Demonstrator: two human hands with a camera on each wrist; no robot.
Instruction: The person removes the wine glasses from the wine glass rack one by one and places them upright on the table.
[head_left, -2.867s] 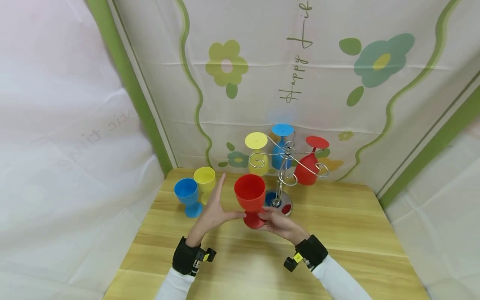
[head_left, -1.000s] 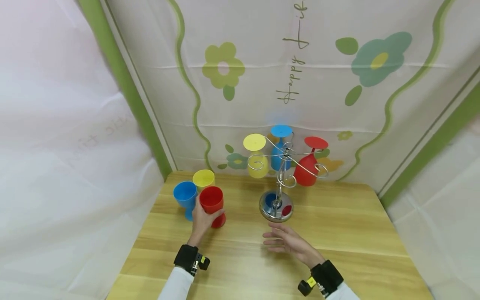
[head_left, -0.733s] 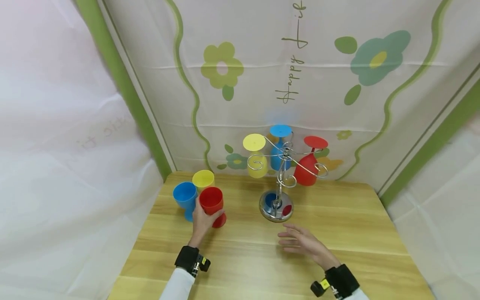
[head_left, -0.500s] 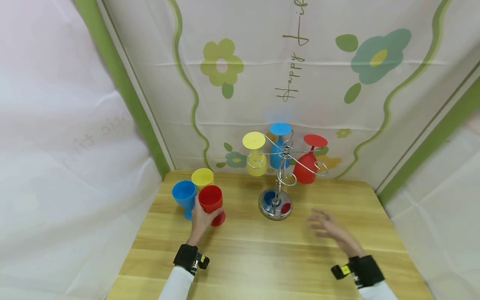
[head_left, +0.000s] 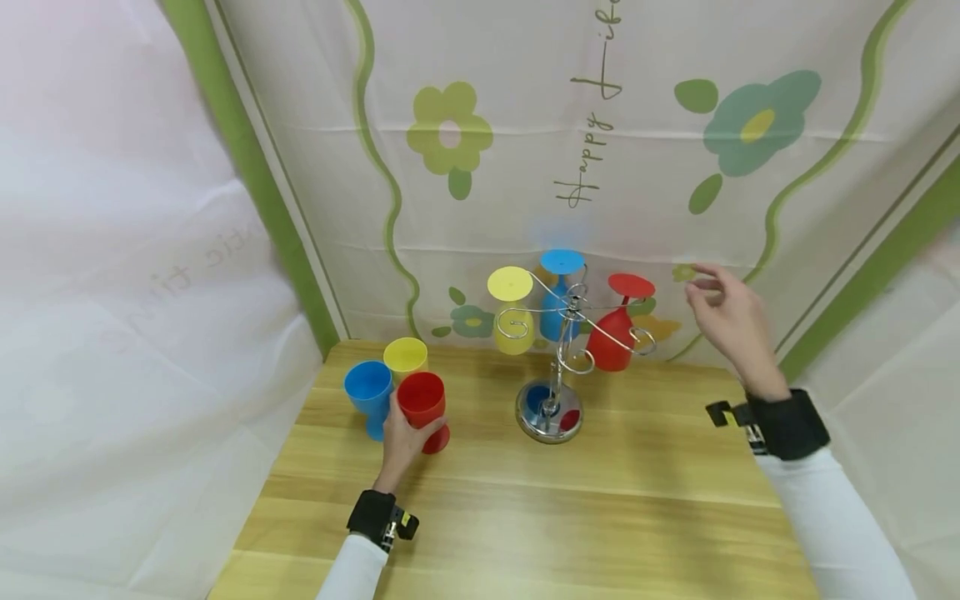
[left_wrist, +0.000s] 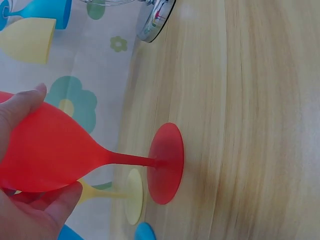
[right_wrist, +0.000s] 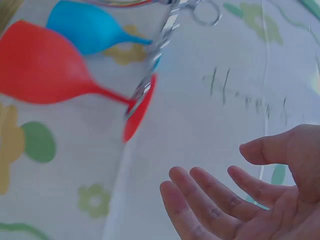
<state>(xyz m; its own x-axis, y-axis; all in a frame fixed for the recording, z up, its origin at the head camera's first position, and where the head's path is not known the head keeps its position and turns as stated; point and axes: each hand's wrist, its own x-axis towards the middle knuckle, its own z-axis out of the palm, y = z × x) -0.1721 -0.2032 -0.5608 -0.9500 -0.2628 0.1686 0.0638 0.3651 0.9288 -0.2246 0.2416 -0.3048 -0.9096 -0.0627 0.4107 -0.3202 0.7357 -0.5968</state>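
My left hand [head_left: 403, 437] grips the bowl of a red goblet [left_wrist: 60, 145], thumb on one side and fingers on the other. The goblet stands upright on the wooden table, beside a blue goblet [head_left: 369, 387] and a yellow goblet [head_left: 406, 357]. Raised at the right, my right hand [head_left: 731, 321] holds nothing, its fingers loosely bent. Nearest to it is a red goblet [right_wrist: 45, 65] hanging upside down by its foot from the chrome rack [head_left: 550, 408]. A blue goblet [head_left: 562, 263] and a yellow goblet [head_left: 511, 285] hang there too.
The wooden table [head_left: 510, 533] runs up to a white printed curtain [head_left: 525, 150] at the back, with fabric on both sides. Curled wire arms of the rack reach out toward the front and right.
My left hand has taken the red goblet from between both hands to beside the other two standing goblets. My right hand let go of it, moved right and rose beside the rack.
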